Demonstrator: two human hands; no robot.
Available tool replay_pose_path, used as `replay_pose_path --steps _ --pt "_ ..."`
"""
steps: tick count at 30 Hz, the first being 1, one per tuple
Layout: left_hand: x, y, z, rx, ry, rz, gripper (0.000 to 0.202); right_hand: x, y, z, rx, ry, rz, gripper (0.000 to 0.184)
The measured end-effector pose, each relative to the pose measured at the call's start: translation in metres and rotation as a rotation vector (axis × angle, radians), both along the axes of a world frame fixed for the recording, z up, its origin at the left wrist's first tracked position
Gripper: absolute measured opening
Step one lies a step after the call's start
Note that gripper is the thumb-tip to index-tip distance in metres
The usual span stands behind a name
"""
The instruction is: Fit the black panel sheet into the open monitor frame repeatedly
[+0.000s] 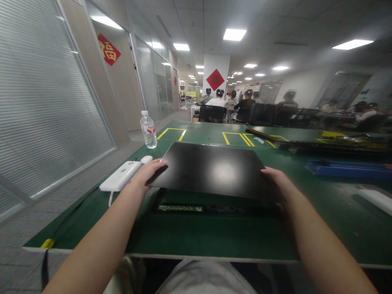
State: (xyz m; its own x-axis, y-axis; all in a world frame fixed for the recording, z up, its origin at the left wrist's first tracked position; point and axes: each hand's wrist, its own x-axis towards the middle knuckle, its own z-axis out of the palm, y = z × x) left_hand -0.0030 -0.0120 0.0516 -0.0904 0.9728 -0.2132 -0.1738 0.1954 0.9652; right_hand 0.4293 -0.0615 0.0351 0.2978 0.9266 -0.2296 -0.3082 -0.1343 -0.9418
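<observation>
A thin black screen panel (196,167) with a glossy glare on its face is held above the green table (214,241). My left hand (149,171) grips its left edge, the thumb lying on top. At the opposite edge, my right hand (277,179) is closed on the panel's right side, its fingers mostly hidden beneath. Below the panel's near edge shows a narrow green circuit board strip (180,208) in a dark surround; whether it is joined to the panel I cannot tell.
Left of the panel are a white power strip (121,176), a small white object (146,159) and a water bottle (148,130). A blue tray (346,169) and dark strips (333,147) lie on the right. Yellow tape (173,129) marks the far side. People sit beyond.
</observation>
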Motion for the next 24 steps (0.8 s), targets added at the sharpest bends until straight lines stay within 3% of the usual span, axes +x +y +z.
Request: replay_pose_path --steps 3,9,13,24 --pt "0.002 -0.004 0.007 0.007 -0.024 0.003 0.02 0.002 0.004 -0.006 -0.149 -0.03 0.117 0.019" --pt "0.004 -0.006 0.008 -0.014 -0.051 0.045 0.019 0.016 0.014 -0.018 -0.136 -0.176 0.02 0.016" --pt "0.003 -0.005 0.006 -0.002 -0.053 0.031 0.018 0.015 0.013 -0.016 -0.121 -0.252 -0.065 0.023" --pt "0.006 0.0 -0.003 -0.006 0.025 0.067 0.018 0.011 0.012 -0.01 -0.164 -0.397 -0.088 0.039"
